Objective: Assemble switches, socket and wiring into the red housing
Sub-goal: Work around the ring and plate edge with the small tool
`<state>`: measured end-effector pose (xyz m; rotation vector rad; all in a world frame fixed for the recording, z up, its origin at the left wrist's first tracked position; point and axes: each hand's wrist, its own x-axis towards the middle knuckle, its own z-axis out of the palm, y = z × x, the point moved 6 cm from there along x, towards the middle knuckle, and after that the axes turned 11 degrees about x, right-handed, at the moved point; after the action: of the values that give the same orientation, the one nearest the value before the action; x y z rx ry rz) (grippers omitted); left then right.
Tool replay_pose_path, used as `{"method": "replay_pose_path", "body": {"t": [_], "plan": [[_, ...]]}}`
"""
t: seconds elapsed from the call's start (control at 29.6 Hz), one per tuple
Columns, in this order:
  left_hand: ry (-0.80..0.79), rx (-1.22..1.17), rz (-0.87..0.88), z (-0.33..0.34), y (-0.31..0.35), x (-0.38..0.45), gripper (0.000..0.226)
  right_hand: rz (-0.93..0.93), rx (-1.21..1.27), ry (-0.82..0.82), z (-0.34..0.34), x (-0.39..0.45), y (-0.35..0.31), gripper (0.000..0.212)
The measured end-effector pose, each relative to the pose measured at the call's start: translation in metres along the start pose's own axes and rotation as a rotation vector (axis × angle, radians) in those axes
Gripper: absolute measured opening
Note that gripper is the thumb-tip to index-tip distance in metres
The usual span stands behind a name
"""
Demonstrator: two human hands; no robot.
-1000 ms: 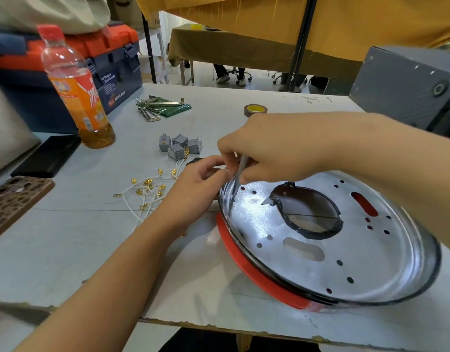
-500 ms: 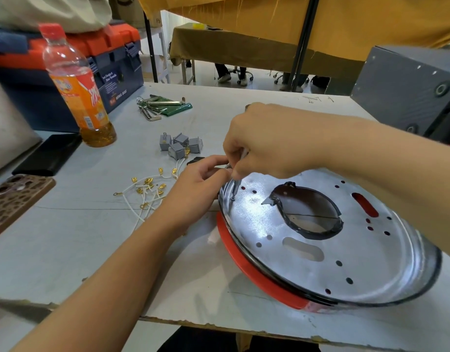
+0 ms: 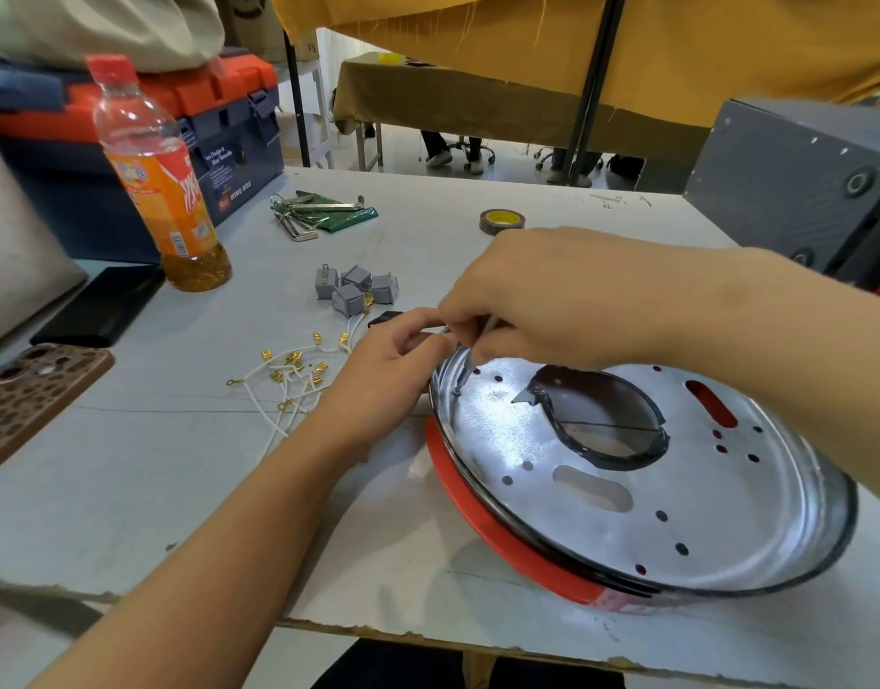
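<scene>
Centrally, the red housing (image 3: 487,519) with its silver plate (image 3: 602,489) sits lower right of the frame, overhanging the table (image 3: 130,489) front edge; bare tabletop lies lower left. Right hand (image 3: 542,300) pinches a thin screwdriver (image 3: 470,360), tip at the plate's upper-left rim. Left hand (image 3: 388,375), fingers curled, grips that rim. Switches (image 3: 353,288) and wires (image 3: 289,375) lie left of centre.

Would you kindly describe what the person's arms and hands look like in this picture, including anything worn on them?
Both arms are bare as far as the picture shows: no sleeves, gloves, watch, bracelets or rings are visible. The left hand and forearm enter from the lower left, the right hand and forearm from the right edge. The fingers carry no tape, markings or visible polish.
</scene>
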<state>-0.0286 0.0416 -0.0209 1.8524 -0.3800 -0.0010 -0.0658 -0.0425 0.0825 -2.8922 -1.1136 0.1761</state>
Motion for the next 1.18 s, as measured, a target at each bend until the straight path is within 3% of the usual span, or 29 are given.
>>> {"method": "replay_pose_path", "body": {"t": [0.54, 0.95, 1.18], "plan": [[0.022, 0.025, -0.026, 0.000, -0.004, 0.001, 0.023, 0.237, 0.152, 0.057, 0.003, 0.018, 0.014, 0.035], [0.023, 0.060, -0.005, -0.002, -0.003, 0.002, 0.026, 0.248, 0.027, -0.022, 0.007, 0.000, 0.007, 0.034], [0.061, 0.175, 0.055, -0.005, 0.005, -0.001, 0.023, 0.325, 0.348, 0.092, 0.003, -0.032, 0.037, 0.025]]}}
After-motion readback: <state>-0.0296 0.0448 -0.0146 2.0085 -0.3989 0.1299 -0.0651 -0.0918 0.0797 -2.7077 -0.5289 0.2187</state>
